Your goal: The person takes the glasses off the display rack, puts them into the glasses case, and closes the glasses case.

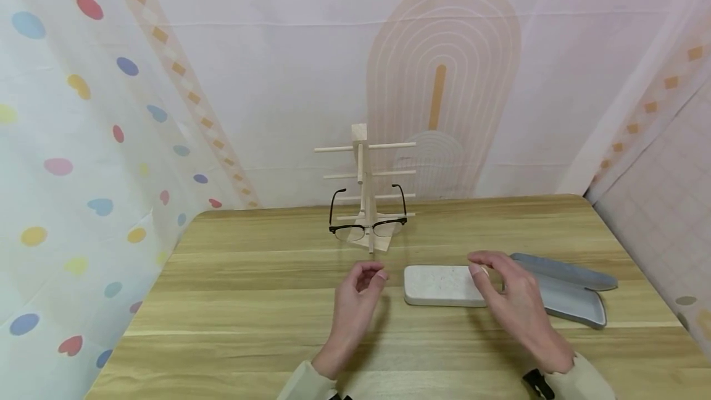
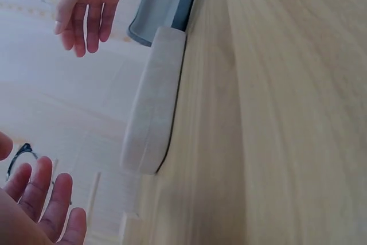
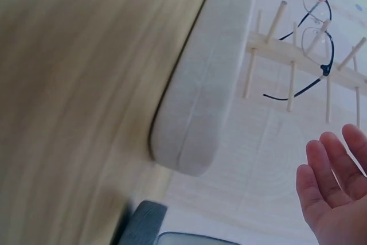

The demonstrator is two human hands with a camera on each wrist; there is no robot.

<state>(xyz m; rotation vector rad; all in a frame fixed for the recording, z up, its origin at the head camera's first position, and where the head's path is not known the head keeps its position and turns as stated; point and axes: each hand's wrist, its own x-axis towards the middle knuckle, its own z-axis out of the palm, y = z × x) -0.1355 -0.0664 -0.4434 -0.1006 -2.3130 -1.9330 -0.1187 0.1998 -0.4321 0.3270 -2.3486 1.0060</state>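
Observation:
A closed cream glasses case (image 1: 441,286) lies on the wooden table between the two hands. To its left is the left hand (image 1: 358,301), fingers loosely curved and holding nothing. The right hand (image 1: 516,304) hovers over the case's right end; in the right wrist view its relaxed fingers (image 3: 330,170) look apart from the case. Beyond them, black half-rimmed glasses (image 1: 368,228) hang on a wooden peg stand (image 1: 361,134), temples pointing back. Partly behind the right hand, a grey-blue glasses case (image 1: 574,301) lies with its lid raised.
The wooden table (image 1: 239,313) reaches back to a patterned cloth (image 1: 289,79) hanging behind it. The stand has several thin pegs jutting to both sides and forward. More cloth, with coloured spots, hangs along the left side.

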